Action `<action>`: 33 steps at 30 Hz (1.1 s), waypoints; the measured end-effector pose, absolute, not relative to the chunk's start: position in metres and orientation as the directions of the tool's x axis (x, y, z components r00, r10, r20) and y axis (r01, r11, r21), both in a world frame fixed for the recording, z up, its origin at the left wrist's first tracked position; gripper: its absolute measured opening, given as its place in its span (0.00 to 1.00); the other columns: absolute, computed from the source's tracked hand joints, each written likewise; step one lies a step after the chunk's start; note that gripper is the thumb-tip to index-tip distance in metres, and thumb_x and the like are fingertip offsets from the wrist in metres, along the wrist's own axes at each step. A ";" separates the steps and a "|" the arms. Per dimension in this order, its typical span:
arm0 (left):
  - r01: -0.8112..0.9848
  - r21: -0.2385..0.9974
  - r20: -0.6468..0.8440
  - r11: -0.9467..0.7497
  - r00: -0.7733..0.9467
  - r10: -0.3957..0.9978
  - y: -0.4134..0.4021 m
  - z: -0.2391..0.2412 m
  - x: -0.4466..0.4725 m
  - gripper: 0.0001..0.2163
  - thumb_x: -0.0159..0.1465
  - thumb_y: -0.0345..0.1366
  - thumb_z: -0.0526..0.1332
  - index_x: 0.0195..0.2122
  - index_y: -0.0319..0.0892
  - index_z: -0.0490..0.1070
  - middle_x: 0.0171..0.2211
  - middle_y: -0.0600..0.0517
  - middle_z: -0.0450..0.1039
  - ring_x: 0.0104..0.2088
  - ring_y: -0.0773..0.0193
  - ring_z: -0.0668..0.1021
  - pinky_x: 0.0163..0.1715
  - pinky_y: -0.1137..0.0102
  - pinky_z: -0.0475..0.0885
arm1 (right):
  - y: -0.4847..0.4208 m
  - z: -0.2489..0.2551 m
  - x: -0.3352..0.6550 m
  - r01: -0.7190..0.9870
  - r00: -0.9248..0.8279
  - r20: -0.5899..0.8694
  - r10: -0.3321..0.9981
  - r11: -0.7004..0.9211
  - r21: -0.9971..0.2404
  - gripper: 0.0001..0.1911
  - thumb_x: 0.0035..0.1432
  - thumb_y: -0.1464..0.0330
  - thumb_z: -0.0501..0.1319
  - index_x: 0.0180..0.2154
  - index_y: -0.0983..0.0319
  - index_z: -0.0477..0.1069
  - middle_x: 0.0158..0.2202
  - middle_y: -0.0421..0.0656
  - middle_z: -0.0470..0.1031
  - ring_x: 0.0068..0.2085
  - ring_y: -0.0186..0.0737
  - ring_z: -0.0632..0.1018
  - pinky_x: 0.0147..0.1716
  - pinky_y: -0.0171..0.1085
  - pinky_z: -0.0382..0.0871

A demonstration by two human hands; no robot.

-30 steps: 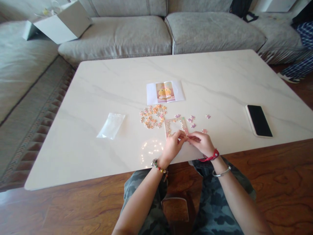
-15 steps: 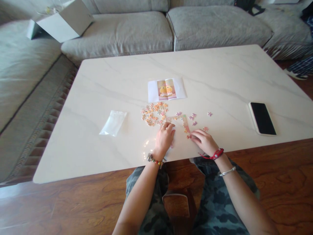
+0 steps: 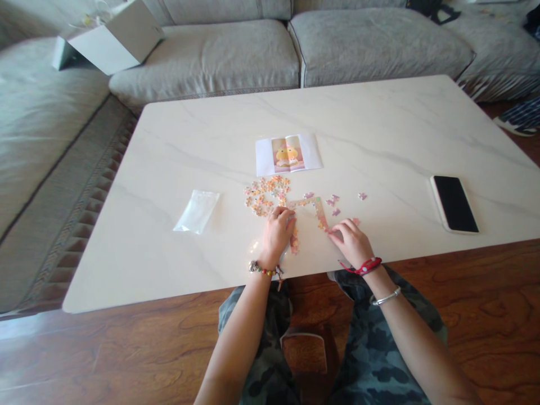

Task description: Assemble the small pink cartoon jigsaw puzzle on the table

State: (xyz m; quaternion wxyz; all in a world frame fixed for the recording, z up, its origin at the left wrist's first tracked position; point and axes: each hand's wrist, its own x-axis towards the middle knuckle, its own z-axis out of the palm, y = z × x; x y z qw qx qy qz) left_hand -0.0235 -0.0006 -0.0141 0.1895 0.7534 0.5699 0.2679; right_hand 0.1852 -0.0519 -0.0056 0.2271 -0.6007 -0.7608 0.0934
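A partly joined jigsaw border lies on the table in front of me, with a top strip and two sides running toward me. My right hand pinches a small puzzle piece at the lower end of the border's right side. My left hand is curled beside the left strip, its fingertips near the upper left corner; what lies under those fingers is hidden. Just beyond it spreads a heap of loose puzzle pieces, orange, pink and white.
Several purple-pink pieces lie right of the border. A folded picture sheet sits beyond the heap. At left is a clear plastic bag, at right a phone. A grey sofa borders the marble-patterned table.
My left hand has shifted a little left, uncovering more of the left strip. My right fingertips have moved slightly up, bringing the piece against the right side's end.
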 end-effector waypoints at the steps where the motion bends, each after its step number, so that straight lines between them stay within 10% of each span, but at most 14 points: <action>1: 0.754 0.594 0.190 -0.281 0.208 0.960 -0.001 -0.014 -0.023 0.09 0.60 0.33 0.52 0.38 0.42 0.69 0.40 0.49 0.67 0.41 0.65 0.71 0.44 0.69 0.66 | -0.052 -0.005 0.183 0.881 -0.161 0.227 0.961 0.243 -0.407 0.03 0.54 0.68 0.56 0.30 0.60 0.66 0.32 0.44 0.70 0.34 0.39 0.73 0.30 0.36 0.66; 33: 0.671 0.660 0.292 -0.339 0.186 0.938 0.007 -0.018 -0.041 0.07 0.58 0.29 0.54 0.35 0.42 0.69 0.37 0.51 0.68 0.39 0.65 0.72 0.42 0.70 0.68 | -0.041 -0.006 0.248 0.857 0.008 0.231 0.973 0.113 -0.503 0.03 0.49 0.68 0.58 0.27 0.61 0.68 0.28 0.43 0.70 0.28 0.37 0.71 0.30 0.37 0.67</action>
